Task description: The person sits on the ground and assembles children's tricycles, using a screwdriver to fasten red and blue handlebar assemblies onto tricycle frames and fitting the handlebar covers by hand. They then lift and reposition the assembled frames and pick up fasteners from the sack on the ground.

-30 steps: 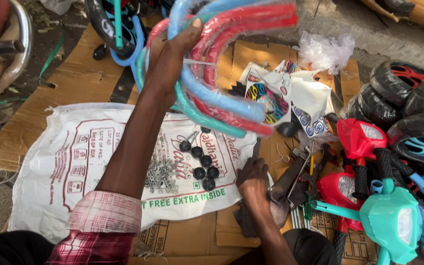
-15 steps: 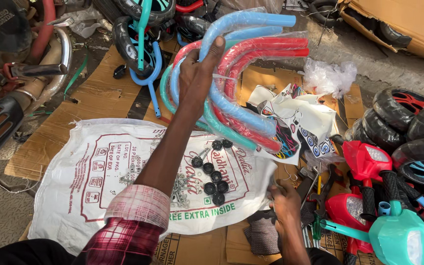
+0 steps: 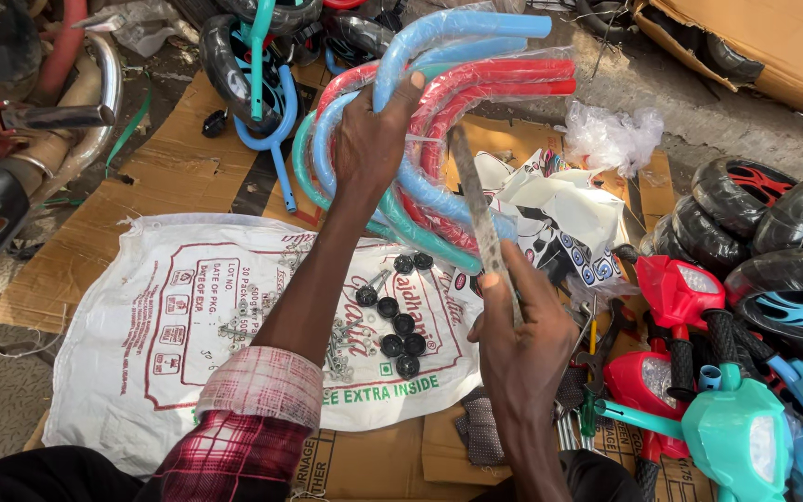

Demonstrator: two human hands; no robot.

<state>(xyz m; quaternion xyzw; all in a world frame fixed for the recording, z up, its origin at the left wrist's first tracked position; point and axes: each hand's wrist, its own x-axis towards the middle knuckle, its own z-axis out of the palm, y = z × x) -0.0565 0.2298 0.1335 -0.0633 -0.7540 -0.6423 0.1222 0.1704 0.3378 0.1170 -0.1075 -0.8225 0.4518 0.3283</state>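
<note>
Upper centre: bundle of curved tubes (image 3: 439, 102), wrapping uncut, gripped by left hand (image 3: 371, 139); blade (image 3: 480, 218) clenched in right hand (image 3: 522, 344).

Floor: we see flattened brown cardboard (image 3: 178, 177) spread over grey concrete ground (image 3: 699, 112).
Cover: a white printed sack (image 3: 141, 325) lies on it.
Light: bright daylight, hard shadows.
</note>
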